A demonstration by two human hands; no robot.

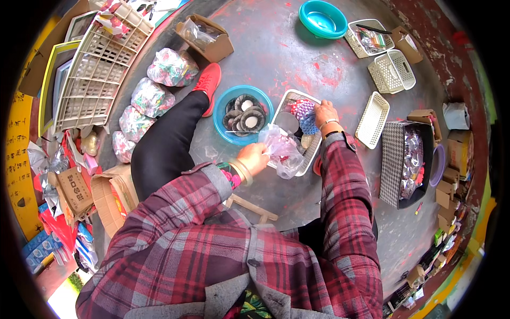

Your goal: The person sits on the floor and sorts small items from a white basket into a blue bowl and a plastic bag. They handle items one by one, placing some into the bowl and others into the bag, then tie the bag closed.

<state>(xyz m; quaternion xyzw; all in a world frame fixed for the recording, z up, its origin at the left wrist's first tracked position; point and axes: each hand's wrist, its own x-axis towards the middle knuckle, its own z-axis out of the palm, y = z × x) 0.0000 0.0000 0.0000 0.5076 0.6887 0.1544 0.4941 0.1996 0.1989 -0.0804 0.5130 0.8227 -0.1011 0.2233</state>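
Note:
My left hand (253,158) is closed on the gathered edge of a clear plastic bag (282,153) with something pinkish in it. The bag hangs over the near-left side of a white basket (301,171). At the basket's far right rim, my right hand (325,113) has its fingers curled down beside blue-and-white patterned fabric pieces (307,123); its fingertips are hidden, so what they grip does not show. Pink-and-white patterned pieces (303,108) and a grey disc (287,122) lie in the basket too. Left of it stands a blue basin (219,133) holding several dark fuzzy round pieces (251,121).
Stuffed plastic bags (172,67) line the left, near an open cardboard box (212,48). Teal basins (324,18) and white baskets (372,119) stand at far right. A checkered box (390,165) is right of my arm. A wooden piece (252,204) lies close to me.

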